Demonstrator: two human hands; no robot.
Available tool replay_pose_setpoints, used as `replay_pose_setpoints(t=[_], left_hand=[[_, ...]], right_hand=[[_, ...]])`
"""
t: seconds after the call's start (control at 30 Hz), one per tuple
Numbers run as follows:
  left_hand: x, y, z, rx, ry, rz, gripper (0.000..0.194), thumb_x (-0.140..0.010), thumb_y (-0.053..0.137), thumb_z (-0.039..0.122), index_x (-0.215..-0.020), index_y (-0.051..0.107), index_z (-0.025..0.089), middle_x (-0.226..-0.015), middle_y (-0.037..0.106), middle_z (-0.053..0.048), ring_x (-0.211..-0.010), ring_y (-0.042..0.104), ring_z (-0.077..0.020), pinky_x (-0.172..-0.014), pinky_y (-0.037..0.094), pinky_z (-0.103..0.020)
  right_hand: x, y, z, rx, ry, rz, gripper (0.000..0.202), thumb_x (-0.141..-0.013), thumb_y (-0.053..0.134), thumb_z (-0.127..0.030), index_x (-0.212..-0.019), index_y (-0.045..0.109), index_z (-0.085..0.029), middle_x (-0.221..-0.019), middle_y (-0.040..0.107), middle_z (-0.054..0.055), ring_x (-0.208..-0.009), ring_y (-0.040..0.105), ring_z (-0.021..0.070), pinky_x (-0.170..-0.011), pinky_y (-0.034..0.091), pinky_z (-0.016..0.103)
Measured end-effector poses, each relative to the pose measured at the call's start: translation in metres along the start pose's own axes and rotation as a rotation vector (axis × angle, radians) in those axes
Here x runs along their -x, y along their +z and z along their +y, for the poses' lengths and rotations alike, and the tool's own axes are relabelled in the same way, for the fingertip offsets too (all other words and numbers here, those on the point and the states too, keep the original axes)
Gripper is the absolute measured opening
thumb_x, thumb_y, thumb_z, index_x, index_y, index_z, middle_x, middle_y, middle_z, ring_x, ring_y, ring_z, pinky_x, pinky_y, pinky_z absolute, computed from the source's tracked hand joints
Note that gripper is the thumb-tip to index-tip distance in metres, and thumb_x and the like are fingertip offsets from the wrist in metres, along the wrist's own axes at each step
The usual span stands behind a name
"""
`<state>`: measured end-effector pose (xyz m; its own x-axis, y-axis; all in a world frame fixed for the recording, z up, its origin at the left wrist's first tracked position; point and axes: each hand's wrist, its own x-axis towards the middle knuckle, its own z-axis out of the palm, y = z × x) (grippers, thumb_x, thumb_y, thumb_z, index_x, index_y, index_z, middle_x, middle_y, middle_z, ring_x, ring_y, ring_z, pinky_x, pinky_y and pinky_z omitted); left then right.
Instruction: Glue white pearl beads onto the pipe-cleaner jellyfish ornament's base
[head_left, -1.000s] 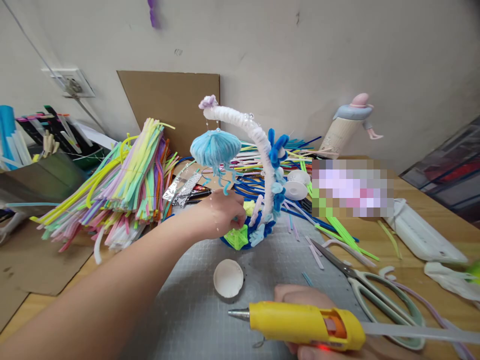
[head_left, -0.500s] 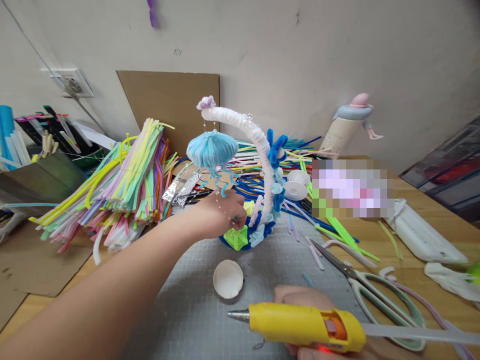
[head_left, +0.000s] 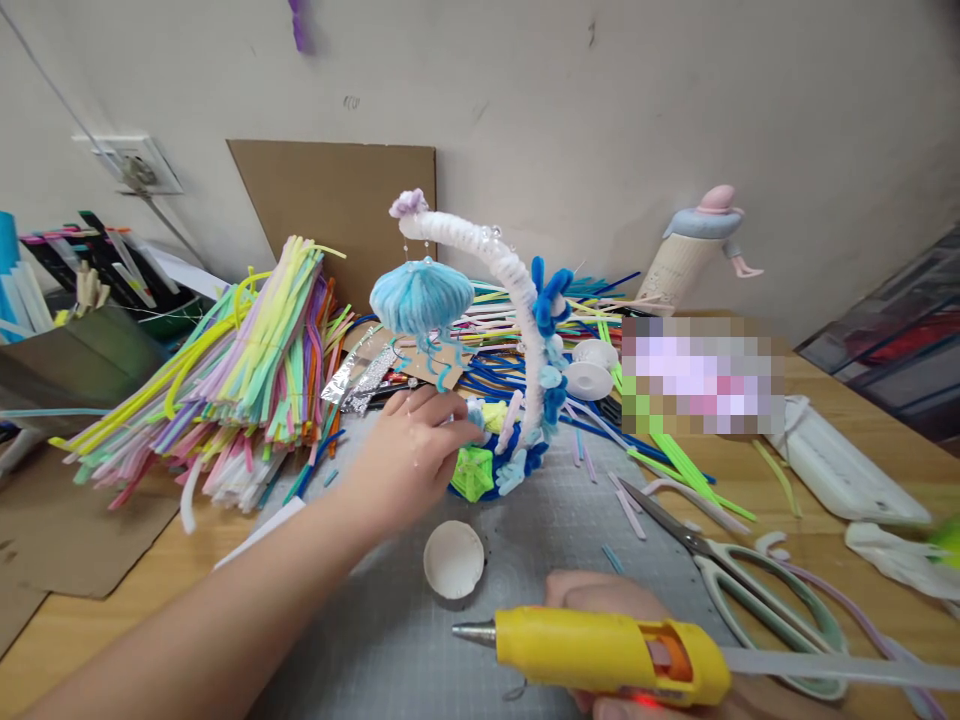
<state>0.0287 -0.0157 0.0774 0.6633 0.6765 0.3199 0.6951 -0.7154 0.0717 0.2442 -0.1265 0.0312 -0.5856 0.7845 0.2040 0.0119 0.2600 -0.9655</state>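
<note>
A pipe-cleaner craft stands on the grey cutting mat [head_left: 540,530]: a white fuzzy arch [head_left: 501,268] rises from a blue base [head_left: 517,465], and a light blue jellyfish [head_left: 420,296] hangs from its tip. My left hand [head_left: 409,455] rests against the left side of the base, fingers spread, its fingertips by the small green and yellow pieces [head_left: 474,472]. My right hand [head_left: 607,600] grips a yellow glue gun [head_left: 607,655] low in front, nozzle pointing left. A white shell [head_left: 454,560] lies between my hands.
A big pile of pastel pipe cleaners [head_left: 225,370] lies at the left, loose blue and green ones behind the craft. Scissors [head_left: 742,580] lie at the right on the wooden table, with white spools [head_left: 592,375], a doll-shaped bottle [head_left: 694,245] and cardboard [head_left: 337,210] by the wall.
My left hand has drawn back a little from the base and its fingers have spread apart. The jellyfish has swung slightly left. The glue gun has stayed still.
</note>
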Motion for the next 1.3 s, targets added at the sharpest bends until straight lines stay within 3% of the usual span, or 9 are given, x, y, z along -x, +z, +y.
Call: replay_pose_setpoints(t=[0.07,0.13,0.4,1.17,1.3], left_hand=[[0.015,0.007,0.007,-0.024,-0.107,0.107,0.033,-0.082,0.046,0.007,-0.101,0.066,0.027,-0.108,0.06,-0.005,-0.102,0.05,-0.0244,-0.08,0.036,-0.04],[0.029,0.014,0.012,-0.037,-0.133,0.112,0.042,-0.079,0.045,0.002,-0.103,0.065,0.03,-0.116,0.058,-0.005,-0.108,0.047,-0.0261,-0.081,0.036,-0.041],[0.04,0.019,0.016,-0.084,-0.155,-0.02,0.063,-0.074,0.044,-0.003,-0.118,0.058,0.04,-0.138,0.045,-0.003,-0.126,0.035,-0.0283,-0.095,0.03,-0.049],[0.038,0.022,0.013,0.014,-0.171,0.016,0.063,-0.07,0.041,-0.005,-0.114,0.06,0.037,-0.131,0.05,-0.002,-0.123,0.037,-0.0273,-0.094,0.029,-0.049],[0.039,0.018,0.014,0.105,-0.269,0.045,0.063,-0.065,0.04,-0.005,-0.115,0.057,0.03,-0.127,0.05,-0.005,-0.119,0.039,-0.0269,-0.092,0.031,-0.047]], right_hand=[[0.001,0.001,0.002,0.002,0.018,0.005,0.041,-0.083,0.044,-0.058,-0.063,0.037,-0.023,-0.063,0.043,-0.001,-0.064,0.045,0.0172,-0.06,0.034,0.03],[0.002,0.001,0.003,0.007,0.012,0.003,0.042,-0.083,0.044,-0.058,-0.063,0.037,-0.023,-0.063,0.043,-0.001,-0.064,0.045,0.017,-0.06,0.034,0.03],[-0.001,0.002,-0.001,0.0,-0.012,0.014,0.039,-0.082,0.047,-0.057,-0.063,0.04,-0.023,-0.064,0.046,0.0,-0.066,0.049,0.0186,-0.06,0.037,0.031],[-0.004,0.0,-0.004,0.008,0.038,0.003,0.035,-0.08,0.048,-0.052,-0.063,0.04,-0.023,-0.064,0.044,0.0,-0.062,0.046,0.0168,-0.058,0.035,0.03],[-0.006,-0.001,-0.005,0.021,-0.008,0.017,0.036,-0.081,0.047,-0.054,-0.063,0.039,-0.023,-0.062,0.044,-0.001,-0.062,0.048,0.018,-0.059,0.037,0.031]])
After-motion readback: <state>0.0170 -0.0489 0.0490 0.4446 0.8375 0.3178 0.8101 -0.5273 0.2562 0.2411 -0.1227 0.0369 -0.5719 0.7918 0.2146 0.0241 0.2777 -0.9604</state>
